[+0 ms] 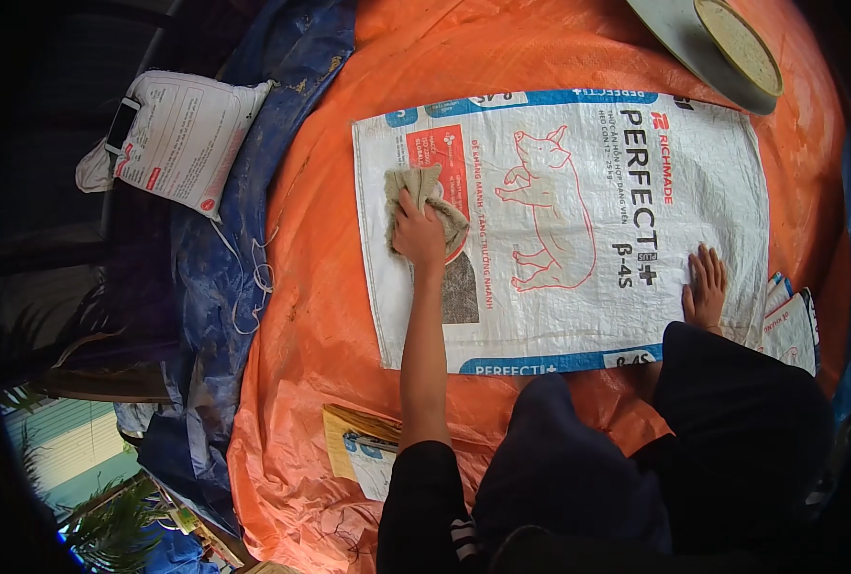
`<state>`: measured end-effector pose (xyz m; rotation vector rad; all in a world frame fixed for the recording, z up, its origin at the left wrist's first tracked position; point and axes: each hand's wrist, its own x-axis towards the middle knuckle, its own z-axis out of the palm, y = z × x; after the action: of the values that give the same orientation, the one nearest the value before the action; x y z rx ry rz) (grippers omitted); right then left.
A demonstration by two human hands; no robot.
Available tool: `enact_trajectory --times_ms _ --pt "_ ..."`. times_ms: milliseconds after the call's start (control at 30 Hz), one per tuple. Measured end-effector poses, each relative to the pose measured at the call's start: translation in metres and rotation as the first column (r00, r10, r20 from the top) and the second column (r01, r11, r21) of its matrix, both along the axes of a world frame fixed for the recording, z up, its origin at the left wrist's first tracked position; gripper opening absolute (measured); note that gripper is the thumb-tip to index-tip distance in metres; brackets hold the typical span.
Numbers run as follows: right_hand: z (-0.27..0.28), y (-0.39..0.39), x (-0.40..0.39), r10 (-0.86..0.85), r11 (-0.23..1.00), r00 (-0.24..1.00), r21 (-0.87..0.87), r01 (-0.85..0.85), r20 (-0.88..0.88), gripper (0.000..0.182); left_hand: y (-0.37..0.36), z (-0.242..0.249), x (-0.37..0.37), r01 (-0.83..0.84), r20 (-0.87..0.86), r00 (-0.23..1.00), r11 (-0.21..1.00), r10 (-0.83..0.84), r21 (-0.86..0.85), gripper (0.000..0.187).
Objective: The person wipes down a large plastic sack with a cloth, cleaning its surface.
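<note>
A white feed sack [540, 335], printed with a red pig outline and the word PERFECT, lies flat in front of me. My left hand [418, 230] presses a greyish-brown cloth [449, 218] onto the sack's left end, over a red printed panel, with its fingers bent into the fabric. Near the sack's right end, my right hand [705, 287] rests palm down on the plastic, fingers stretched out and nothing held.
An orange tarp [301, 287] spreads under the sack, bordered on the left by a blue tarp [200, 354]. A filled white bag [191, 134] sits at upper left. A round grey-rimmed object [674, 38] stands at upper right. Folded sacks [791, 330] lie at right, another printed sack [363, 459] below.
</note>
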<state>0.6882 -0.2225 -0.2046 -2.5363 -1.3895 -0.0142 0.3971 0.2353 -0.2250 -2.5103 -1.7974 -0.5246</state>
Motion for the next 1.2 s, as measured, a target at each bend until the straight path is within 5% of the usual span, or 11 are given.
enact_trajectory --times_ms 367,1200 --pt "-0.009 0.003 0.002 0.020 0.998 0.999 0.056 -0.022 0.033 0.054 -0.005 -0.010 0.000 -0.166 0.158 0.973 0.986 0.168 -0.024 0.047" --pt "-0.010 0.002 -0.002 0.026 1.000 0.999 0.015 -0.026 0.035 0.057 -0.004 -0.014 -0.003 -0.151 0.169 0.977 0.984 0.134 0.091 0.042"
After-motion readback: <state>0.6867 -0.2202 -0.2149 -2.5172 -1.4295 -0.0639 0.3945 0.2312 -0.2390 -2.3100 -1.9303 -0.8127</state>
